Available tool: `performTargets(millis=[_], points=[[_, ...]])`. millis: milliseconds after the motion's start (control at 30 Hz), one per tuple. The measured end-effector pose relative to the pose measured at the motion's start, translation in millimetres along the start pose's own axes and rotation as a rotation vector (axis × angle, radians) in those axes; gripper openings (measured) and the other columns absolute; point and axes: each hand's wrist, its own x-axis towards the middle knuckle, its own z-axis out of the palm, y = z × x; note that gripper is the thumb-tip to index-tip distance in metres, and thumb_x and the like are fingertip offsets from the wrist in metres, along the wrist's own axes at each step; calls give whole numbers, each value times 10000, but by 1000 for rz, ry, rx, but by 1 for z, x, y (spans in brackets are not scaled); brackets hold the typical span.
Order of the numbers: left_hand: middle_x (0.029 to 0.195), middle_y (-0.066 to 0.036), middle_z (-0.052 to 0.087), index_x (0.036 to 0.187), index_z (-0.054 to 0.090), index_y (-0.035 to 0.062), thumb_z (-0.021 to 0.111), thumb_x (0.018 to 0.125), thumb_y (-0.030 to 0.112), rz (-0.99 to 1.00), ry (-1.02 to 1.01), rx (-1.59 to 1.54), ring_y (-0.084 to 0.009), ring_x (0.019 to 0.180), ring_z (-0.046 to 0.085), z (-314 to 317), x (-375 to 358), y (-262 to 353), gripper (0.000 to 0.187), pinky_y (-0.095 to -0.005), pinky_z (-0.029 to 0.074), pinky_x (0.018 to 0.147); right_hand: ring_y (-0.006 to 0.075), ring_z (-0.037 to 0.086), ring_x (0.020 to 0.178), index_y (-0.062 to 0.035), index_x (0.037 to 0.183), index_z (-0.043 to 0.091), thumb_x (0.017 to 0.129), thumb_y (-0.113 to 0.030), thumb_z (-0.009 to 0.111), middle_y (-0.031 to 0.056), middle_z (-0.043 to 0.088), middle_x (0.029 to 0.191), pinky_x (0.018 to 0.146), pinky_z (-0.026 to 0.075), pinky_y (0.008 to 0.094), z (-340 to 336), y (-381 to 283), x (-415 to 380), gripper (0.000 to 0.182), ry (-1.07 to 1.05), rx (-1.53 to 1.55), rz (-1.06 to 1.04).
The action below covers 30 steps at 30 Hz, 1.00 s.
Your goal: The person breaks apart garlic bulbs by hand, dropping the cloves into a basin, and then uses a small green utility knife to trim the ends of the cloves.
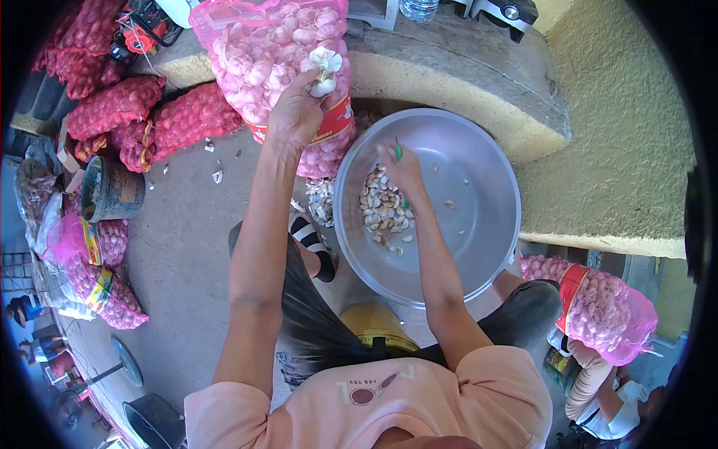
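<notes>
My left hand (294, 112) is raised in front of a pink mesh sack of garlic (273, 45), its fingers closed on a garlic bulb (324, 69) that is partly broken apart, with white skin spread out. Over the left side of a large grey basin (479, 262), my right hand (404, 173) is closed around a small green-handled tool (404, 202); green shows on both sides of the fist, and the kind of tool is not clear. Below that hand, loose garlic cloves (380, 208) lie heaped in the basin, with a few scattered across its floor.
Garlic skins (320, 200) lie beside the basin. Red mesh sacks (116, 112), a dark bucket (112, 191) and more garlic sacks (101, 280) stand at left. A concrete ledge (464, 82) curves behind. At right, another person (609, 396) sits near a garlic sack (598, 303).
</notes>
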Motion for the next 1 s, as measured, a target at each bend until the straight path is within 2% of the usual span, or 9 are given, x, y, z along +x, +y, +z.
performTargets(millis=[133,233,400,567,667,733,767,833,1000], points=[[1053,-66,604,1144,538,30,567,925,188,41,-25,37,-163,942,566,5,3,-6,272,-338,485,818,81,567,772,-4,1065,636,866,-199,652,60,660,915,705,471,247,11,-126,15,279,63,528,-228],[1038,-59,609,1129,552,35,555,937,202,53,-55,107,-156,921,570,4,2,-8,255,-339,480,823,78,555,723,-14,1074,630,861,-190,658,49,658,891,674,464,237,27,-151,37,278,33,457,-420],[991,-51,603,1117,549,52,546,943,255,75,-70,307,-137,884,566,5,-1,0,268,-338,477,802,96,588,745,-24,1082,624,851,-144,659,88,660,858,681,477,253,20,-157,41,263,16,363,-504],[897,-41,565,1081,466,15,540,931,271,125,34,944,-89,810,534,21,-21,-2,306,-250,470,638,143,641,757,-16,1085,606,864,-97,617,135,656,842,692,500,283,7,-146,39,235,-10,209,-649],[871,-40,541,1055,441,8,517,932,256,167,-90,961,-74,730,519,9,-12,-12,287,-220,443,563,97,572,695,-2,1100,570,899,-90,553,69,625,769,655,475,258,7,-133,39,220,-62,228,-697],[840,-35,523,1047,438,14,505,933,244,206,-98,932,-71,693,505,9,-9,-20,266,-222,429,546,225,649,703,13,1073,533,860,-55,544,151,626,768,658,502,330,0,-142,29,223,-98,200,-603],[808,-30,506,1039,435,20,494,933,233,238,-103,902,-68,656,490,8,-9,-25,245,-224,414,530,225,649,703,13,1073,533,860,-55,544,151,626,768,658,502,330,0,-141,29,223,-97,199,-601],[796,-25,495,1037,434,26,484,931,225,253,-102,867,-66,633,473,7,-6,-33,231,-226,400,513,330,625,663,14,1028,489,865,-82,528,191,582,727,615,483,382,-2,-141,30,193,-69,86,-639],[795,-14,481,1030,434,44,464,927,223,212,-102,756,-57,620,444,9,-7,-32,209,-233,372,489,406,592,660,1,1022,462,872,-133,512,223,555,710,592,463,422,-1,-149,26,207,7,104,-663]])
